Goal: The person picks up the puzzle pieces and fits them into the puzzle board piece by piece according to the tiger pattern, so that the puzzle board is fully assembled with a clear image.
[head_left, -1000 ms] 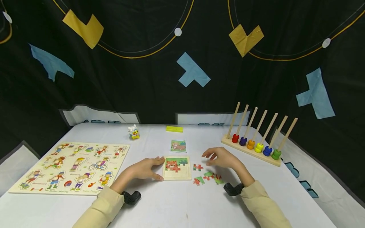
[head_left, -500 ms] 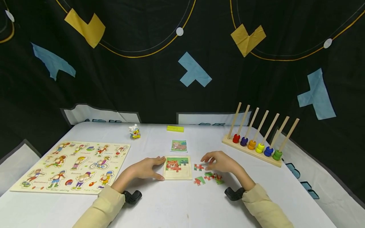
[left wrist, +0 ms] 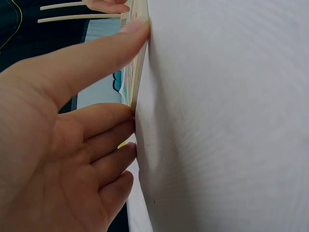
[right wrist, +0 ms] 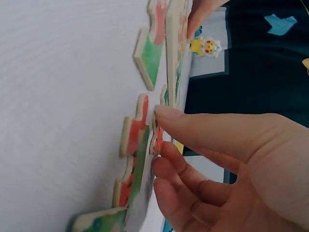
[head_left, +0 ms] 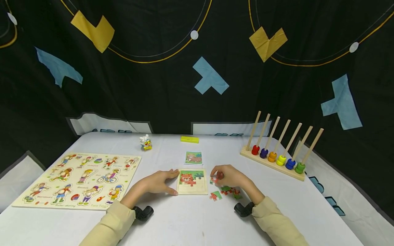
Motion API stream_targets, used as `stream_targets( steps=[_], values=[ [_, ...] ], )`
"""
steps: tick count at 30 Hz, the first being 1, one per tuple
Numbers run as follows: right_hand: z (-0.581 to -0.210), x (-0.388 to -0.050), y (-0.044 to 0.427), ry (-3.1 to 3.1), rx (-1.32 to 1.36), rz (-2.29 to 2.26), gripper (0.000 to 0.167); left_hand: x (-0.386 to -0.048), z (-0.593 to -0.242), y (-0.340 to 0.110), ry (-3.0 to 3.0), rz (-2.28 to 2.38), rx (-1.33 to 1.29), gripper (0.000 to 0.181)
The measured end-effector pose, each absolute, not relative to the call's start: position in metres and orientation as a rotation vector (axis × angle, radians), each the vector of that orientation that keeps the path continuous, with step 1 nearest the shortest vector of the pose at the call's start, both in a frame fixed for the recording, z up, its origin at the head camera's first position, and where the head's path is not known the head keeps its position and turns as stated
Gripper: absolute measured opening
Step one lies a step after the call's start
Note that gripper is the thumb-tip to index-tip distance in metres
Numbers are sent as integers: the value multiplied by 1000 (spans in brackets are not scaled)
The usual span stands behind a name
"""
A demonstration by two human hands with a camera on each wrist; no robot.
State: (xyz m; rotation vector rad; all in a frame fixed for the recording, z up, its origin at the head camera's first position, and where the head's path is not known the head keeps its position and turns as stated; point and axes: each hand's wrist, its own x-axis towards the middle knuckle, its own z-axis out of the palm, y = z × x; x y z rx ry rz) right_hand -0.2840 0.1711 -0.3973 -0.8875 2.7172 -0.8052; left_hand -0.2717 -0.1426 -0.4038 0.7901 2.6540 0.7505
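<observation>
My left hand [head_left: 157, 181] steadies a small wooden puzzle board [head_left: 201, 189] on the table, thumb and fingertips spread along its left side. In the left wrist view the thumb [left wrist: 108, 55] and fingers [left wrist: 113, 121] are fairly straight against the board's edge. A partly filled picture of a red-striped tiger on green shows in the board. To its right, my right hand [head_left: 232, 177] pinches a red jigsaw piece [right wrist: 157, 137] between thumb and fingers, low over the table. The hand partly covers that piece. Several loose jigsaw pieces [head_left: 215, 195] in red and green lie just below this hand.
A picture card [head_left: 193, 158] lies behind the board, a yellow block [head_left: 189, 139] and a small figurine [head_left: 146, 142] farther back. A large sports peg puzzle [head_left: 80, 181] is at left. A peg rack with coloured rings [head_left: 272, 162] stands at back right.
My right hand has moved left and lowered onto the jigsaw piece nearest the board, and its fingers have closed around it. The left hand has kept its place on the board.
</observation>
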Motion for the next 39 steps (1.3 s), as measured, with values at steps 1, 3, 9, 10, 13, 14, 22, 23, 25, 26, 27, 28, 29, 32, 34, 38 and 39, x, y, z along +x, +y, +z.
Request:
stream_targets(
  steps=[1,3,9,10,13,14,22,23,25,26,27,28,29,32,34,38,39],
  values=[
    [-397,-284,171,2716,-878,-797,29,-272,-404,-143,2654,751,790,85],
    [-398,-284,171,2710,-866,-788,28,-272,-404,-143,2653,752,790,85],
    [-396,-283,172,2731,-880,-826,19,-271,-404,-143,2651,758,791,85],
    [-395,-283,172,2739,-883,-836,17,-271,-404,-143,2651,758,792,85],
    [-392,-283,174,2751,-894,-858,10,-271,-403,-143,2651,759,794,85],
    [-391,-283,174,2755,-899,-861,9,-271,-403,-143,2652,758,794,85],
    [-385,-283,176,2790,-904,-876,11,-271,-403,-143,2651,762,801,85],
    [-384,-282,176,2792,-909,-881,11,-271,-404,-143,2651,761,804,85],
    [-383,-281,175,2795,-925,-883,12,-271,-404,-143,2649,761,807,84],
    [-383,-281,174,2798,-931,-883,13,-271,-404,-143,2648,760,808,84],
    [-382,-281,174,2800,-937,-883,13,-271,-404,-143,2647,759,808,85],
    [-382,-281,173,2799,-944,-886,13,-272,-404,-143,2648,760,807,85],
    [-382,-281,172,2799,-956,-885,13,-272,-405,-143,2648,760,806,85],
    [-382,-282,168,2788,-967,-885,16,-272,-405,-143,2647,765,805,85],
    [-382,-283,165,2778,-981,-887,20,-271,-405,-143,2647,770,805,85],
    [-381,-284,159,2768,-1001,-894,22,-271,-404,-143,2645,777,800,85],
    [-380,-284,157,2762,-1006,-901,21,-271,-404,-143,2645,778,798,85]
  ],
)
